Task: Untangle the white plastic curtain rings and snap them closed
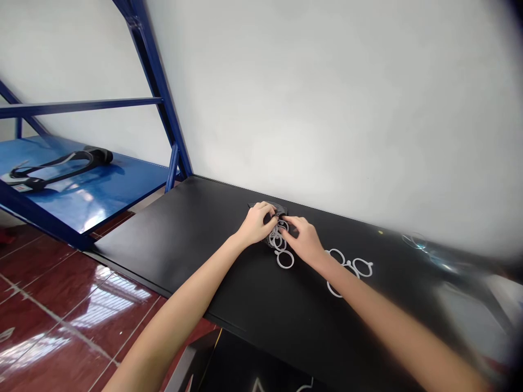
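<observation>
My left hand (260, 222) is closed at the edge of a dark, crumpled piece that looks like fabric or a soft pouch (279, 208). Facing it, my right hand (302, 237) curls its thumb and fingers around the upper rings of a bunch. These pale rings (279, 243), shaped like curtain rings with small eyelets, overlap between and just below my hands. A single ring (285, 259) lies flat on the black tabletop (171, 228), nearest to me. The fingertips and the dark piece partly hide each other, so the exact contact is unclear.
Several more pale rings (363, 267) lie to the right, partly behind my right forearm. Clear glasses or plastic (420, 243) rest near the wall. At left stands a blue metal frame (157, 81), with a black strapped item (96, 157) on its blue shelf (134, 182).
</observation>
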`<act>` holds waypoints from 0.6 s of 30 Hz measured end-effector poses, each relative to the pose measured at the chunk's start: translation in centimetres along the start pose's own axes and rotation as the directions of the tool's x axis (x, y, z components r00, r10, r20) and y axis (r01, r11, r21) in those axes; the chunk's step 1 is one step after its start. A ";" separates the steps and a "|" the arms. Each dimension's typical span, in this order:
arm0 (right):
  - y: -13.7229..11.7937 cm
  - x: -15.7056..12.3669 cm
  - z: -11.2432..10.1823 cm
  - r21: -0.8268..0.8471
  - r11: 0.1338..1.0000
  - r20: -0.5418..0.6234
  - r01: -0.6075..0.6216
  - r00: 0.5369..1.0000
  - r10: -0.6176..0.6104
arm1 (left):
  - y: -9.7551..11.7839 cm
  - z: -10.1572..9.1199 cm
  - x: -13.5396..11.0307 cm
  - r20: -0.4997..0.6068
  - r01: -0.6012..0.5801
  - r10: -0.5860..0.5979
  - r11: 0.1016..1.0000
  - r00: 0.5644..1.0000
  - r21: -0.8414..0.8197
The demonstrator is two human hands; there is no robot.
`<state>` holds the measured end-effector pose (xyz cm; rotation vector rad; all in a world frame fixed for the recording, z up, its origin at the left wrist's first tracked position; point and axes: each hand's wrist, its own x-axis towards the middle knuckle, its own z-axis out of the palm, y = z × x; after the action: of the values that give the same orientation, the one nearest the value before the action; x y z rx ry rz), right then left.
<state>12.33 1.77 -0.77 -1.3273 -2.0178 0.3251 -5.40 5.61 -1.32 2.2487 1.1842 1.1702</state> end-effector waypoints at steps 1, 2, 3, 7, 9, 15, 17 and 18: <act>0.0 -0.5 -0.7 0.011 1.000 -0.028 -0.001 1.000 0.001 | -0.1 0.0 0.0 0.000 -0.005 0.005 1.000 1.000 -0.001; -0.1 -1.2 -1.3 0.014 1.000 -0.050 0.002 0.999 -0.001 | -0.1 0.0 0.0 -0.001 -0.008 0.008 1.000 1.000 0.000; -0.3 -2.0 -1.9 -0.003 1.000 -0.030 0.011 0.999 -0.011 | -0.1 0.1 0.0 -0.001 -0.008 0.008 1.000 1.000 0.001; -1.2 -5.3 -2.9 -0.133 0.982 0.340 0.135 0.937 -0.083 | -0.3 0.1 0.0 0.002 -0.012 0.012 1.000 1.000 0.001; -1.6 -6.1 -2.8 -0.199 0.960 0.442 0.197 0.892 -0.091 | -0.3 0.1 0.0 0.001 -0.021 0.021 1.000 1.000 0.000; -2.2 -6.2 -3.5 -0.131 0.964 0.547 0.231 0.828 -0.124 | -0.1 0.1 0.0 0.004 -0.021 0.021 1.000 1.000 0.005; -2.3 -6.1 -4.4 -0.055 0.984 0.601 0.172 0.793 -0.105 | -0.1 0.1 0.0 0.003 -0.022 0.022 1.000 1.000 0.006; -2.3 -6.1 -4.8 -0.016 0.990 0.625 0.137 0.775 -0.097 | -0.1 0.1 0.0 0.002 -0.023 0.023 1.000 1.000 0.007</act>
<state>15.30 -5.38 1.49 -1.2170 -2.6651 0.7307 -5.39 5.62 -1.42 2.2733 1.1665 1.1745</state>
